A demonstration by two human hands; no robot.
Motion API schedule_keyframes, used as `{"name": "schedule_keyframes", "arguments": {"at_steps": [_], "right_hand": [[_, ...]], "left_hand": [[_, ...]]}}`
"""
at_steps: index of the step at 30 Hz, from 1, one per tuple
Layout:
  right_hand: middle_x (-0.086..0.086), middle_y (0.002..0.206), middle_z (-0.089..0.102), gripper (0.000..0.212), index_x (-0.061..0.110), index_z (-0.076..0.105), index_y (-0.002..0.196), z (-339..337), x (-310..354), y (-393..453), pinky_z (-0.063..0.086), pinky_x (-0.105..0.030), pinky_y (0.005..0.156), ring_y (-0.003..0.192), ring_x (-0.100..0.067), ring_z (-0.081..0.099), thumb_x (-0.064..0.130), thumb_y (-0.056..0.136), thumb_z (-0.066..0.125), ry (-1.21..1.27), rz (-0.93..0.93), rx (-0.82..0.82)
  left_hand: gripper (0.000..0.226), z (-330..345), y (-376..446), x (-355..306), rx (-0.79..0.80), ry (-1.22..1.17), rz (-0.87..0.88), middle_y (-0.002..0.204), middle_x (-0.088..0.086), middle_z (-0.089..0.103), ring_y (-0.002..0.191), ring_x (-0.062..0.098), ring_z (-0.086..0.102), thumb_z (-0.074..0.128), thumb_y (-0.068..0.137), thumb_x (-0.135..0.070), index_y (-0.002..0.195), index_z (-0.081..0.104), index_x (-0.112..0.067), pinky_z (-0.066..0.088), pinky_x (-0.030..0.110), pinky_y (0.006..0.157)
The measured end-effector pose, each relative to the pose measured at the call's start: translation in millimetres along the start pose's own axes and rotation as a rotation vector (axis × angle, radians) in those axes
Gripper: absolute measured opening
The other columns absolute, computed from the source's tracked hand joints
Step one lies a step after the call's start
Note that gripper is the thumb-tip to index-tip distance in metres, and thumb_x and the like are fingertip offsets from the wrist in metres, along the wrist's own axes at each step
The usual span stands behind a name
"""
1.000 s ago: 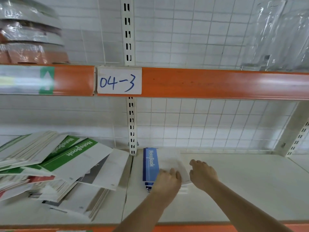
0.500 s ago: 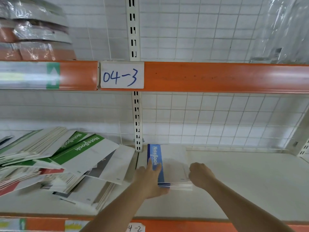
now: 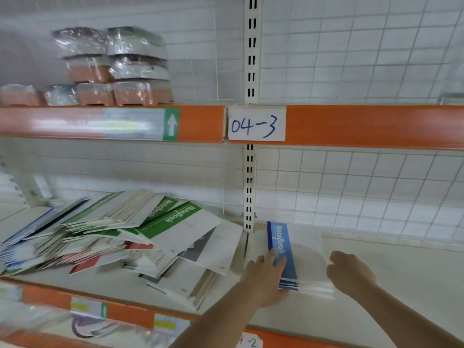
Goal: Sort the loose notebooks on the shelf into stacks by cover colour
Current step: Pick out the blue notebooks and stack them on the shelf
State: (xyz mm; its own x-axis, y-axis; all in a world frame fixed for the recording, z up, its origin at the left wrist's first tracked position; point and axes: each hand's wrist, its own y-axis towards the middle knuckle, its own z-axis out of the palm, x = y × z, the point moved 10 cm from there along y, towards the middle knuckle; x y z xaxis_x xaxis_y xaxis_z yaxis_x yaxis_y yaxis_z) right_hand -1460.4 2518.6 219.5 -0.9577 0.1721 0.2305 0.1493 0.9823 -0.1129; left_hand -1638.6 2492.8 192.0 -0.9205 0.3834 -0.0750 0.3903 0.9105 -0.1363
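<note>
A small stack of blue-banded notebooks lies on the white shelf, just right of the slotted upright. My left hand rests against the stack's left edge with straight fingers on the blue band. At the stack's right edge my right hand touches the notebooks with curled fingers. A loose heap of notebooks with green, red, blue and grey covers sprawls over the shelf's left half, clear of both hands.
An orange beam with a "04-3" label runs overhead. Plastic-wrapped packs sit on the shelf above. White wire mesh backs the shelf. Bare shelf surface extends right of the blue stack.
The view has swung left and up. My left hand slid from the stack's front to its left edge, fingers onto the blue band. My right hand stays at the right edge.
</note>
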Motion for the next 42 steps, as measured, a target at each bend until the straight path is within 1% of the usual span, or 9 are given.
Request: {"name": "schedule_keyframes", "arguments": {"at_steps": [2,4,7,9,12,17,26,37,42], "right_hand": [[0.004,0.091,0.058,0.01,0.02,0.051,0.089,-15.5,17.5,-8.7,0.039,-0.025,0.057,0.077,-0.015,0.054,0.014,0.088,0.043,-0.044,-0.055,-0.1],[0.004,0.113,0.059,0.024,0.024,0.052,0.113,-21.8,43.7,-15.6,0.045,-0.026,0.069,0.091,-0.016,0.055,0.018,0.092,0.042,-0.084,-0.136,-0.17],[0.007,0.135,0.049,0.041,0.028,0.04,0.136,-19.7,96.4,-29.8,0.044,-0.026,0.09,0.117,-0.014,0.049,0.023,0.096,0.041,-0.104,-0.284,-0.164],[0.009,0.142,0.041,0.045,0.029,0.033,0.142,-15.3,135.3,-40.8,0.038,-0.024,0.098,0.127,-0.012,0.042,0.028,0.098,0.041,-0.141,-0.376,-0.13],[0.008,0.146,0.036,0.048,0.03,0.029,0.144,-7.9,196.9,-54.2,0.033,-0.023,0.102,0.132,-0.013,0.036,0.033,0.098,0.042,-0.159,-0.478,-0.113],[0.009,0.146,0.035,0.048,0.029,0.03,0.144,-2.9,311.0,-80.6,0.03,-0.026,0.106,0.134,-0.011,0.033,0.036,0.098,0.042,-0.122,-0.632,-0.156],[0.006,0.145,0.038,0.043,0.027,0.038,0.14,9.2,501.9,-117.2,0.028,-0.027,0.106,0.133,-0.013,0.034,0.031,0.098,0.043,-0.022,-0.77,-0.205],[-0.001,0.145,0.041,0.047,0.019,0.041,0.141,74.1,667.9,-136.3,0.031,-0.033,0.107,0.132,-0.018,0.035,0.035,0.097,0.044,-0.085,-0.961,-0.091],[-0.003,0.141,0.044,0.048,0.017,0.043,0.14,109.5,719.4,-142.9,0.032,-0.037,0.106,0.13,-0.022,0.037,0.038,0.096,0.045,-0.148,-1.006,-0.036]], "left_hand": [[0.063,-17.2,-14.0,7.7,-0.071,0.036,0.026,0.153,0.013,0.026,0.132,0.034,0.037,0.045,0.097,-0.045,0.149,0.025,-0.016,0.03,0.052,0.109],[0.048,-38.5,-33.0,21.4,-0.132,0.061,0.05,0.133,0.014,0.046,0.118,0.033,0.048,0.047,0.096,-0.039,0.135,0.043,-0.011,0.038,0.049,0.097],[0.035,-68.4,-64.8,56.7,-0.172,0.127,0.039,0.115,0.014,0.057,0.104,0.032,0.055,0.044,0.098,-0.036,0.116,0.055,-0.008,0.04,0.042,0.083],[0.036,-86.7,-86.9,90.6,-0.202,0.142,0.006,0.11,0.012,0.06,0.1,0.03,0.057,0.043,0.098,-0.036,0.114,0.06,-0.009,0.042,0.039,0.085],[0.036,-111.3,-124.9,150.8,-0.261,0.144,-0.054,0.109,0.005,0.063,0.098,0.023,0.059,0.042,0.098,-0.039,0.116,0.061,-0.015,0.045,0.04,0.092],[0.039,-142.5,-196.4,272.7,-0.316,0.17,-0.216,0.124,0.0,0.06,0.111,0.02,0.057,0.041,0.098,-0.041,0.128,0.055,-0.02,0.042,0.033,0.096],[0.041,-131.8,-298.1,481.5,-0.187,0.247,-0.462,0.133,-0.001,0.052,0.121,0.019,0.051,0.044,0.095,-0.031,0.135,0.047,-0.021,0.037,0.032,0.101],[0.049,-84.0,-338.7,615.9,-0.034,0.273,-0.569,0.129,-0.002,0.051,0.118,0.019,0.049,0.05,0.092,-0.026,0.139,0.038,-0.021,0.038,0.032,0.096],[0.051,-66.5,-317.4,641.8,-0.055,0.209,-0.544,0.138,0.0,0.047,0.125,0.021,0.046,0.05,0.095,-0.037,0.141,0.037,-0.02,0.038,0.035,0.1]]}}
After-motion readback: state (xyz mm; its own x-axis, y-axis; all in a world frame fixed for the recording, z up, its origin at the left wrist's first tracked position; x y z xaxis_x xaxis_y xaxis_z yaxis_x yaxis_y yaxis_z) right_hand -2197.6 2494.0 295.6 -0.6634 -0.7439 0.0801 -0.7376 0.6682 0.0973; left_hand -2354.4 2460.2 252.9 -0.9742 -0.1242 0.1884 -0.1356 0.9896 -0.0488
